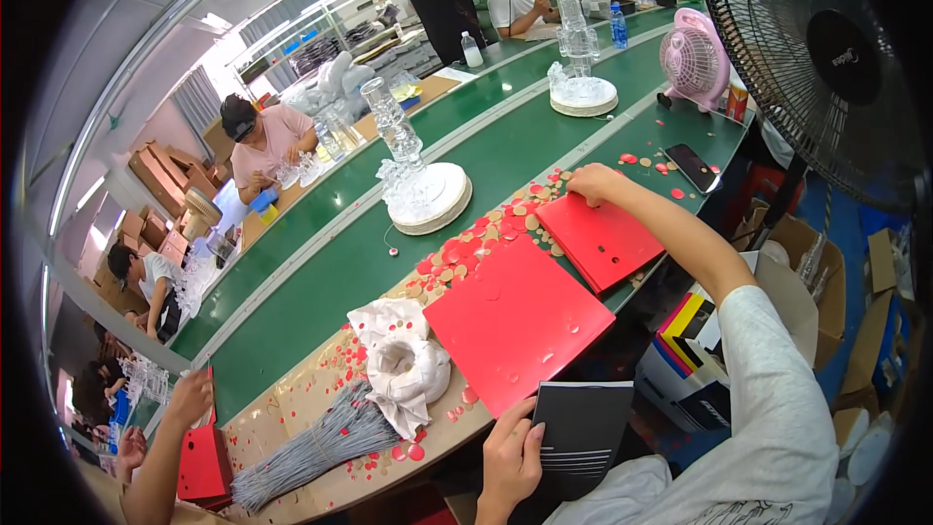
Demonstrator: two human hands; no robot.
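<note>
My left hand is at the near edge of the bench, fingers curled closed at the near corner of a large red sheet. Small red discs lie on that sheet. Right beside this hand is a flat black rectangular thing with white lines. My right hand reaches farther out, its fingers bent down and closed on the far edge of a stack of red sheets. Small round holes show in the stack's top sheet. Round red and tan cut-out discs are scattered around both.
A tape-like white roll in wrapping and a bundle of grey wires lie left. Another person's hand is beside red pieces. White bases with clear towers stand on the green belt. A phone and fans are right.
</note>
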